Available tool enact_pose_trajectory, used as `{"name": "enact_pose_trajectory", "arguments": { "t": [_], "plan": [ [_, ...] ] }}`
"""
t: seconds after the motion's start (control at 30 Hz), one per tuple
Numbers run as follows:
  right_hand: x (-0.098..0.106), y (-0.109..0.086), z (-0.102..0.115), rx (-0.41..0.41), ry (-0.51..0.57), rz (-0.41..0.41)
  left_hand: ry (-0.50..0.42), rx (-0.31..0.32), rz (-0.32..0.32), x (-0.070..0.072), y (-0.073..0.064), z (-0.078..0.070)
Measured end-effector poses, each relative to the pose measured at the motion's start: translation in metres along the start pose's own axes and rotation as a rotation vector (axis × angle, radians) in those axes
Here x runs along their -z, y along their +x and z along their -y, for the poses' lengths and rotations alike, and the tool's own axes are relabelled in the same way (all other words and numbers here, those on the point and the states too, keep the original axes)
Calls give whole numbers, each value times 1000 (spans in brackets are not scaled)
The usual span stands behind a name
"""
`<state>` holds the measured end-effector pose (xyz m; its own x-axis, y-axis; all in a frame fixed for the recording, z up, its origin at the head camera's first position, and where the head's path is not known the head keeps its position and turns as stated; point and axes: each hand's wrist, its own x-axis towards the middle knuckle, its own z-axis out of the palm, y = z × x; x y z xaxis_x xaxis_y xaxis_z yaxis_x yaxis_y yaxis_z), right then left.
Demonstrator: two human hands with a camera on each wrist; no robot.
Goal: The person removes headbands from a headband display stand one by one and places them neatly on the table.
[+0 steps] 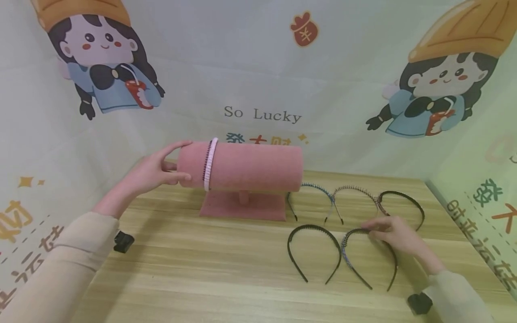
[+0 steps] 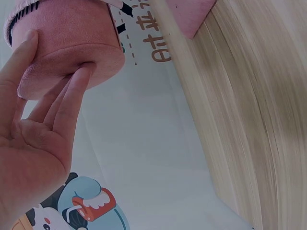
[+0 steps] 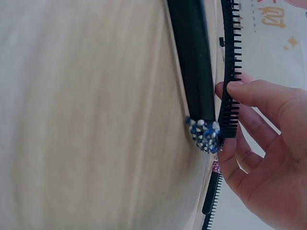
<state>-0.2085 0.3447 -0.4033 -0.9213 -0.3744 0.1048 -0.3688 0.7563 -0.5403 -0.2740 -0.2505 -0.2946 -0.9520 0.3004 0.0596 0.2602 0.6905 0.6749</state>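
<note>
A pink padded cylinder stand (image 1: 258,168) carries a pale pink ruffled headband (image 1: 209,163) and a dark toothed headband (image 1: 205,165) near its left end. My left hand (image 1: 147,172) holds that end, with the thumb (image 2: 29,40) on the side and fingertips pushed into the hole in the end face. On the table, my right hand (image 1: 397,234) pinches the top of a black headband with blue and white beads (image 3: 205,134). In the right wrist view, the thumb (image 3: 249,92) lies against the toothed band. Some of the fingers are hidden behind it.
A black toothed headband (image 1: 339,251) lies left of the beaded one. Behind them are a blue headband (image 1: 313,185), a pinkish toothed one (image 1: 355,187) and a black one (image 1: 404,195). Printed cloth (image 1: 258,67) encloses the wooden table (image 1: 202,278) at the back and sides.
</note>
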Motion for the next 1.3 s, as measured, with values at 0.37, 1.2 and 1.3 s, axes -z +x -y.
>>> {"name": "enact_pose_trajectory", "arguments": {
  "t": [0.37,1.2,1.3],
  "plan": [
    [4,4,-5,-19,-14,83,5,-14,13,2,-2,-1],
    [5,-22,-29,-102,215,112,-7,-14,33,3,0,-2],
    [4,-21,-27,-134,238,124,-7,-9,34,4,-3,-3]
  ]
}}
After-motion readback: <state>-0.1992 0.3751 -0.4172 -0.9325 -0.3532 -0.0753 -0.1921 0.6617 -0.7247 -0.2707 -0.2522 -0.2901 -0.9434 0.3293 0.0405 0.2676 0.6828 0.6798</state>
